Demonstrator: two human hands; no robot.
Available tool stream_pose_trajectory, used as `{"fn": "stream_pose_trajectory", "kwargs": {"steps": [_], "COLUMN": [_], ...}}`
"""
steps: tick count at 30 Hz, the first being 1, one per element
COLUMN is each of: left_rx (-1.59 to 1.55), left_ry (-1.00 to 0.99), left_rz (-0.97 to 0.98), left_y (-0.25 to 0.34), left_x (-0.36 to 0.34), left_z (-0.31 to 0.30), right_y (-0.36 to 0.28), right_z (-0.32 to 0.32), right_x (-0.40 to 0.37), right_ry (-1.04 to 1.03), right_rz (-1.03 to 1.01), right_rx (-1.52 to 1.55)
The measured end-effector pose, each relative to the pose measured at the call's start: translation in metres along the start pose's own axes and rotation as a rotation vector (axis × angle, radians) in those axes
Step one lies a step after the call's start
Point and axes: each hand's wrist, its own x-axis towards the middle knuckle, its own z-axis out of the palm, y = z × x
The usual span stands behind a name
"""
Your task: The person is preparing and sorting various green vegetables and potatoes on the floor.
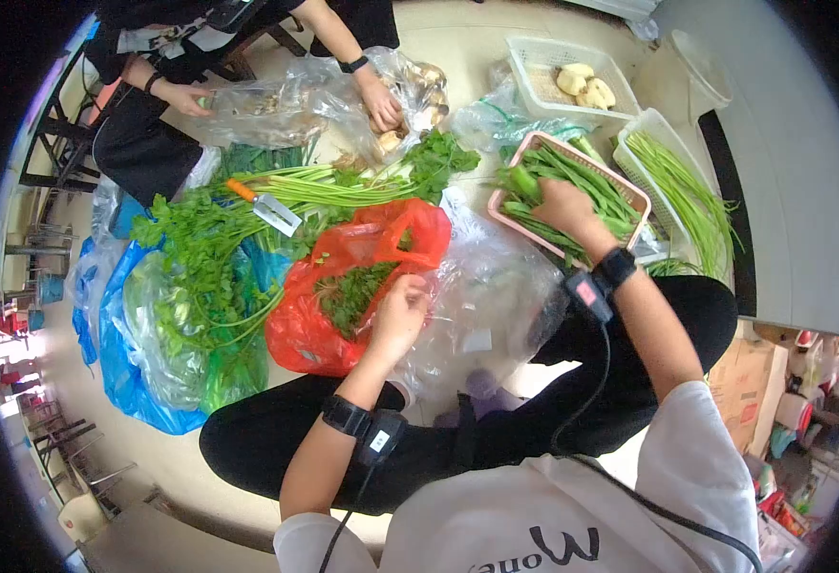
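Observation:
My left hand (402, 310) has its fingers curled at the right edge of a red plastic bag (302, 329), near a clear plastic bag (496, 296). Leafy green herbs (354, 294) show through the red bag's opening. Over a pink basket (641, 202) of long green vegetables (586, 184), my right hand (564, 208) is closed, with a thick green piece (524, 181) showing at its fingertips. What lies under the palm is hidden.
A co-worker's hands (379, 103) handle a clear bag of mushrooms (429, 86). An orange-handled peeler (276, 212) rests on leafy stalks (200, 248). White baskets (524, 81) stand behind and right of the pink one, beside a bin (687, 76). Blue bags (118, 325) lie left.

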Motion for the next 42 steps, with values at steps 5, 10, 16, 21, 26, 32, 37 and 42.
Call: {"fn": "stream_pose_trajectory", "kwargs": {"steps": [5, 10, 16, 21, 26, 32, 37, 42], "left_rx": [0.170, 0.314, 0.302, 0.336, 0.356, 0.598, 0.764, 0.917], "left_ry": [-0.149, -0.190, -0.234, -0.280, -0.292, -0.422, -0.669, -0.757], "left_rz": [0.012, -0.015, -0.037, -0.063, -0.045, 0.028, 0.063, 0.006], "left_y": [0.012, 0.033, 0.026, 0.036, 0.033, 0.017, -0.009, -0.027], "left_x": [-0.007, -0.011, -0.012, -0.015, -0.016, -0.016, -0.024, -0.042], "left_z": [0.005, 0.000, 0.004, 0.005, 0.005, 0.007, 0.022, 0.020], "right_y": [0.101, 0.130, 0.105, 0.105, 0.098, 0.036, -0.045, -0.028], "right_z": [0.033, 0.068, 0.084, 0.082, 0.077, 0.060, 0.084, 0.191], "right_x": [0.068, 0.068, 0.048, 0.044, 0.036, 0.042, -0.010, -0.043], "right_ry": [-0.030, 0.044, 0.236, 0.256, 0.260, -0.002, -0.363, -0.699], "right_rz": [0.039, 0.038, 0.052, -0.025, -0.044, -0.522, -0.916, -0.767], "right_rx": [-0.172, -0.117, -0.301, -0.450, -0.405, 0.241, 0.500, -0.146]}}
